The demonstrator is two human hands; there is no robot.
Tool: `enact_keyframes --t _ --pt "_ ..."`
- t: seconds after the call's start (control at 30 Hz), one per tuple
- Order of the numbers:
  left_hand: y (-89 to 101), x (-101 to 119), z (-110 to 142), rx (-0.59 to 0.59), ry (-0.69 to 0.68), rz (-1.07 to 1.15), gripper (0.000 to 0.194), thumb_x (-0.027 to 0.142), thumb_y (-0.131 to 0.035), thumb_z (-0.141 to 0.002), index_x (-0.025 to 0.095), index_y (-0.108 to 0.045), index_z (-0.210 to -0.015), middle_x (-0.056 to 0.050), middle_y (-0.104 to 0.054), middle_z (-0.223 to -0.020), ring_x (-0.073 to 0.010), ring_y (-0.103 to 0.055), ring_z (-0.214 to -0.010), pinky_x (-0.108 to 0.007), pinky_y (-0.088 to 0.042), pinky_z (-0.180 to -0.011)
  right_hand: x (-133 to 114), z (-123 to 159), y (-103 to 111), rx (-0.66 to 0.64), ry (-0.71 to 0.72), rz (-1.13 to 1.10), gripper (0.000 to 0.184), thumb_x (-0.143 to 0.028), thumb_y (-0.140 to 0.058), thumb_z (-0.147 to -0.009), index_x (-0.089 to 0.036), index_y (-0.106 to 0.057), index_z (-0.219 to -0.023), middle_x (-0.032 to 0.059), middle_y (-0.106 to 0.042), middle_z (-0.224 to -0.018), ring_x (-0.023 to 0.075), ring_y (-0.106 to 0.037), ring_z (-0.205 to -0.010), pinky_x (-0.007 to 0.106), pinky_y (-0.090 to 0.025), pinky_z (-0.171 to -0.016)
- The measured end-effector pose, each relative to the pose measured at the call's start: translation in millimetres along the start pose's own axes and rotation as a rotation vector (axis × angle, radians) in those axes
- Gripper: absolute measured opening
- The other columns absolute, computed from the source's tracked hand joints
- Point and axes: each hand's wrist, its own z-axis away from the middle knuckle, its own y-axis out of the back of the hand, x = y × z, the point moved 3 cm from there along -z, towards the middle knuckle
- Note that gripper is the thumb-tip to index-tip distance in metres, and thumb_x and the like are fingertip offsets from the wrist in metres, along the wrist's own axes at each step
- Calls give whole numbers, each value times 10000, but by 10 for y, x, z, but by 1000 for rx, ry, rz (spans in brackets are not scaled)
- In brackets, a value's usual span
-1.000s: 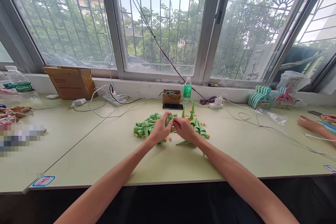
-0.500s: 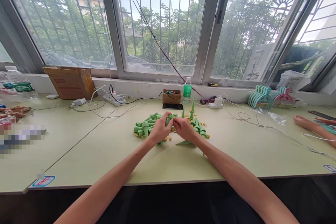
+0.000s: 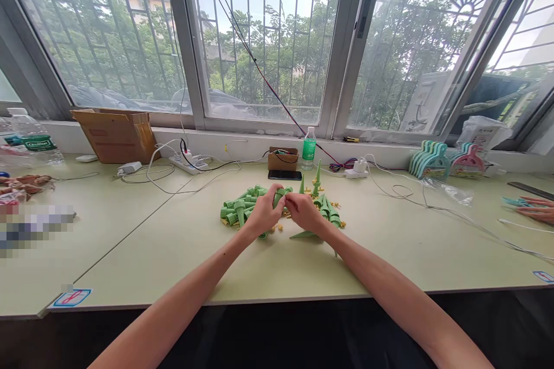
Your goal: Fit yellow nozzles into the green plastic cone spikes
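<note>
My left hand (image 3: 265, 212) is closed around a green plastic spike (image 3: 279, 197), whose ribbed collar shows above the fingers. Pressed up against the end of that piece, my right hand (image 3: 305, 211) pinches with thumb and fingers; whatever lies between them is too small and covered to make out. A heap of green spikes with ribbed caps (image 3: 240, 209) lies beside and behind my left hand. Near my right hand, more green spikes (image 3: 333, 216) lie on their sides, while a tall one (image 3: 318, 179) stands upright. Small yellow plastic parts (image 3: 280, 228) are scattered between and around them.
Behind the heap are a black phone (image 3: 284, 175), a small cardboard box (image 3: 277, 160) and a water bottle (image 3: 309, 150). Cables and a power strip (image 3: 188, 162) run along the back. A co-worker's hand (image 3: 536, 210) is at the far right, near hanger-like teal pieces (image 3: 430, 161).
My two hands and the spike stay in place, with no clear movement. At the far right, the co-worker's hands and the teal thing with them have shifted, and one forearm has left the view.
</note>
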Motion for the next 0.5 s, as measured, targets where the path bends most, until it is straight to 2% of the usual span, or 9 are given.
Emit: enact_keyframes --t 0.5 --pt "-6 -17 0 -14 0 -17 279 342 -420 -877 246 -488 -1130 81 -382 -519 -116 -449 -447 -224 -335 -504 -6 6 -1 -18 -7 -3 249 -161 -406 -900 -187 -410 -652 -26 -451 -581 99 -339 -526 220 -274 -542"
